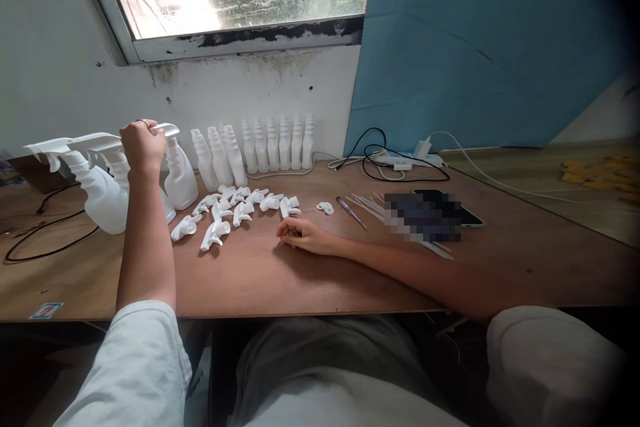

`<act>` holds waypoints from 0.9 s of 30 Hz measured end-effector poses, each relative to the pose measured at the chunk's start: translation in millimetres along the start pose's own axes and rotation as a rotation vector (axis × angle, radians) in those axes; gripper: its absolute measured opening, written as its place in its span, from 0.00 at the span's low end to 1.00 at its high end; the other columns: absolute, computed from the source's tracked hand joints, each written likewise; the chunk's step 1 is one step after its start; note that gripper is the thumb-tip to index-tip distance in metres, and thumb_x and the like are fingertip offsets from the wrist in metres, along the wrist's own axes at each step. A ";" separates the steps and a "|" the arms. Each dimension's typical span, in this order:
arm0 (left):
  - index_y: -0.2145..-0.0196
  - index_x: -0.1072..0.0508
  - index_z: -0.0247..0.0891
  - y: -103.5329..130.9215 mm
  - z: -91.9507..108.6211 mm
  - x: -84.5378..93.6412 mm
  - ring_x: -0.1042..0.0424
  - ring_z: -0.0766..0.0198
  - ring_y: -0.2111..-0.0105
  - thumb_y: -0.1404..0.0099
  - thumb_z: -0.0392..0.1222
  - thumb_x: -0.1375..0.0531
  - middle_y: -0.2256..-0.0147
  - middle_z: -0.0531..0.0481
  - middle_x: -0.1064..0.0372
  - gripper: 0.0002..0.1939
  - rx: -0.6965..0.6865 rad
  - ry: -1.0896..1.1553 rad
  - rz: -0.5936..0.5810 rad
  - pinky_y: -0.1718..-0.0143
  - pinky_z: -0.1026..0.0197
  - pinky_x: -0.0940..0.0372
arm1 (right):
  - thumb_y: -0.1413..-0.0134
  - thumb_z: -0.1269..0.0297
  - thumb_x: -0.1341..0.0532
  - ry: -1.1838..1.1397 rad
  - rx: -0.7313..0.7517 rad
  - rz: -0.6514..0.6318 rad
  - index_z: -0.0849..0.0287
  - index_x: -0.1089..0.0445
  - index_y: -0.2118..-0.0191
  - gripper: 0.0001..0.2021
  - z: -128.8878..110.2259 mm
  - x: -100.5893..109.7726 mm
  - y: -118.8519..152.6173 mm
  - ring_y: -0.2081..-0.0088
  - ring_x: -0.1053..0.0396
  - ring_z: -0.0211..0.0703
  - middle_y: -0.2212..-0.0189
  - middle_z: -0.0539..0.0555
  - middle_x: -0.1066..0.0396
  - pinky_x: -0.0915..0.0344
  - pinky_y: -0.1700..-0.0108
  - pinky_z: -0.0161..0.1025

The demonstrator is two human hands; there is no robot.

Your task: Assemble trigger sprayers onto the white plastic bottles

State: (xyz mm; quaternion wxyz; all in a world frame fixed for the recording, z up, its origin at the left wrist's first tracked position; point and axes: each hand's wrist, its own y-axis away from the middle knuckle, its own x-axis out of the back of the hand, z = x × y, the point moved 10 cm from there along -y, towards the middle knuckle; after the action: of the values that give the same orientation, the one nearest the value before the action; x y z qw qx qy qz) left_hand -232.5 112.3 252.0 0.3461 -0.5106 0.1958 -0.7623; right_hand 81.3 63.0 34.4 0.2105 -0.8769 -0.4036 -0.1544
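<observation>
On the left, my left hand (145, 143) is closed around the trigger head of a white spray bottle (181, 177) standing upright on the table. Its nozzle end is hidden by my fingers. Another spray bottle (105, 197) stands farther left, and one more is partly covered by my forearm. My right hand (305, 237) rests on the tabletop, fingers loosely curled, with nothing visible in them. Just beyond its fingertips lies a loose white trigger sprayer head (290, 207). Several more sprayer heads (215, 235) are scattered between my hands.
Slim white bottles (250, 147) without heads line the wall. Right of them sit a power strip (430, 159) and cables. White rings (325, 207), a screwdriver (351, 212), thin white tubes (367, 207) and a phone-like device (470, 213) lie on the right of the wooden table (280, 287).
</observation>
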 end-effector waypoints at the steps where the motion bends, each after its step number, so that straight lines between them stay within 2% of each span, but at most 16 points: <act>1: 0.50 0.32 0.29 0.8 -0.8 5.7 0.35 0.60 0.57 0.38 0.40 0.44 0.71 0.51 0.34 0.20 0.017 -0.024 0.063 0.43 0.55 0.47 | 0.42 0.62 0.42 -0.002 -0.001 0.000 0.62 0.35 0.61 0.08 -0.2 0.0 0.0 0.72 0.35 0.35 0.70 0.52 0.31 0.37 0.69 0.34; 3: 0.51 0.30 0.30 3.2 -0.3 12.6 0.35 0.61 0.56 0.41 0.42 0.41 0.62 0.48 0.32 0.21 0.030 -0.055 0.144 0.44 0.57 0.44 | 0.42 0.62 0.42 -0.005 0.001 -0.001 0.62 0.35 0.61 0.09 -0.6 -0.1 0.0 0.72 0.35 0.35 0.70 0.52 0.31 0.37 0.69 0.34; 6: 0.51 0.30 0.31 5.3 0.6 11.4 0.36 0.60 0.54 0.40 0.43 0.42 0.56 0.46 0.33 0.20 0.030 -0.045 0.146 0.44 0.56 0.44 | 0.42 0.62 0.42 0.001 0.001 -0.004 0.62 0.35 0.61 0.08 -0.9 -0.3 -0.1 0.72 0.35 0.34 0.70 0.52 0.31 0.38 0.69 0.34; 15: 0.53 0.32 0.31 8.2 -5.7 11.5 0.35 0.58 0.52 0.42 0.44 0.40 0.52 0.45 0.39 0.20 0.081 0.015 0.158 0.45 0.55 0.42 | 0.42 0.64 0.42 0.007 0.007 -0.007 0.62 0.36 0.61 0.07 0.2 -0.6 -0.6 0.72 0.36 0.34 0.70 0.52 0.31 0.38 0.69 0.33; 21: 0.46 0.37 0.30 11.9 -8.9 9.5 0.35 0.52 0.49 0.39 0.46 0.41 0.46 0.41 0.43 0.27 0.108 0.024 0.128 0.44 0.50 0.43 | 0.43 0.62 0.42 -0.007 -0.001 -0.002 0.62 0.36 0.62 0.08 2.2 -0.5 -0.9 0.73 0.36 0.35 0.70 0.52 0.31 0.39 0.69 0.33; 27: 0.43 0.39 0.24 12.1 -10.0 8.5 0.36 0.47 0.45 0.37 0.44 0.43 0.42 0.35 0.46 0.29 0.113 -0.016 0.107 0.43 0.48 0.42 | 0.43 0.63 0.42 0.012 -0.004 -0.001 0.62 0.36 0.62 0.07 1.6 -0.3 -0.6 0.73 0.36 0.35 0.70 0.52 0.31 0.39 0.69 0.33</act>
State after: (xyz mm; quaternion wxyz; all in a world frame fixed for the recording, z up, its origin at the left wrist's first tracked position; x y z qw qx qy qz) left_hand -239.7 97.3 245.6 0.4160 -0.4854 0.1766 -0.7484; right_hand 80.8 64.0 33.1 0.2111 -0.8761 -0.4028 -0.1604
